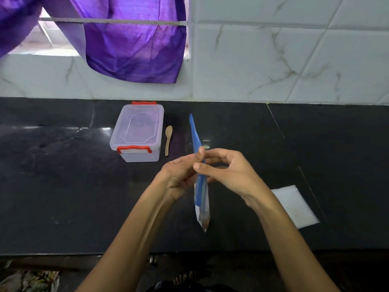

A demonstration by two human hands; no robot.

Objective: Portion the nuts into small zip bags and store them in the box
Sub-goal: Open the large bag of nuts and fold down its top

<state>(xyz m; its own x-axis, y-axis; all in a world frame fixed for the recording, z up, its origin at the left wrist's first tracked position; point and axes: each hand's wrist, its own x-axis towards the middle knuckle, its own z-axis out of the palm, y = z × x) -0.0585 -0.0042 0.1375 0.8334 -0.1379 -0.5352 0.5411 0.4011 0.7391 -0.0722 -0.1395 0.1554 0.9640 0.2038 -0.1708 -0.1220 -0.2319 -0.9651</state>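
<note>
**A:** so where's the zip bag right now?

**B:** Held up edge-on over the black polished stone tabletop (63,197), between both hands. It's a clear plastic zip bag with a blue seal strip (201,199); the blue strip end sticks up and away toward the wall, and the clear bottom corner hangs toward the camera with some brownish stuff in it (probably the nuts, too small to tell). The left hand (179,178) has its fingers (200,153) pinching the strip from the left, and the right hand (229,171) has curled fingers pinching it from the right, thumb in front.

**A:** and the box?

**B:** The clear rectangular plastic box with 2 red clip handles (137,133) sits on the tabletop further back to the left, lid on, well apart from the hands. A small wooden spoon (168,140) lies just beside its right side, not touching it. A flat white sheet (294,205) lies to the right on the tabletop, near the right wrist. Purple cloth (130,43) hangs over the tiled wall behind.
</note>
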